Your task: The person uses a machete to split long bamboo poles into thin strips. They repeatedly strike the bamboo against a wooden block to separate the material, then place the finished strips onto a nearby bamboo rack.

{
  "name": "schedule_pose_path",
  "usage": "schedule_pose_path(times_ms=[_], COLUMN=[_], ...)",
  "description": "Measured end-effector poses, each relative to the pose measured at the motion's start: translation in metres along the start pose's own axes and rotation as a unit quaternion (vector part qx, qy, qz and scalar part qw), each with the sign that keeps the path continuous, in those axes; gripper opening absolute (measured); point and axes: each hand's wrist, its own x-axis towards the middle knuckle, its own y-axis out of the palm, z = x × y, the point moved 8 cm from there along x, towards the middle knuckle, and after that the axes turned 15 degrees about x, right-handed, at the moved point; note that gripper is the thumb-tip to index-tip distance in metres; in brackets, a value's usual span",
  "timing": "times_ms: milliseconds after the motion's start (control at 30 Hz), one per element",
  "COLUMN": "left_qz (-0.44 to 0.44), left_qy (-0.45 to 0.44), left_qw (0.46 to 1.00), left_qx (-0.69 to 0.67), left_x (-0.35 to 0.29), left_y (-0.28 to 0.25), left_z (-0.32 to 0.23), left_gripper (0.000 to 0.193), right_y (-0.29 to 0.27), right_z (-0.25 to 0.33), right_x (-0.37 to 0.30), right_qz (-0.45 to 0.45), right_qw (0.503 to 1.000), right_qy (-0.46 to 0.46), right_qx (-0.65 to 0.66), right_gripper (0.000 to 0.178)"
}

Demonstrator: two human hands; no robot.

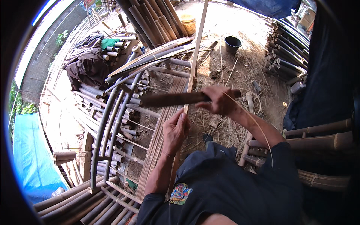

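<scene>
My left hand (175, 129) is closed around the near end of a long, pale bamboo strip (197, 48), thumb on top; the strip runs up and away from me. In my right hand (220, 100) is a dark machete (168, 99), smeared by motion, its broad blade reaching left across the strip just beyond my left fingers. A thin curved bamboo sliver (258, 127) trails past my right forearm. Under my left hand lies a row of split bamboo slats (161, 146) on a bamboo frame (144, 110).
Stacked bamboo poles stand at the right (288, 48), and a leaning bundle of poles (150, 22) rises at the back. A black bucket (233, 44) sits on the shavings-strewn ground. Dark cloth (88, 60) covers poles at left; a blue tarp (33, 153) hangs at far left.
</scene>
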Motion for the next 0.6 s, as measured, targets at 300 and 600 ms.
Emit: schedule_pose_path(times_ms=[300,600], left_qz=[0.015,0.039], left_qy=[-0.057,-0.114], left_qw=[0.998,0.988], left_qx=[0.002,0.091], left_x=[-0.036,-0.136], left_y=[0.007,-0.018], left_z=[0.021,0.062], left_gripper=[0.027,0.031], right_y=[-0.010,-0.136], right_z=[-0.072,-0.221], right_x=[0.015,0.054], right_qz=[0.004,-0.056], right_qw=[0.997,0.949], right_qy=[0.034,0.293], right_qx=[-0.064,-0.100], right_gripper=[0.059,0.063])
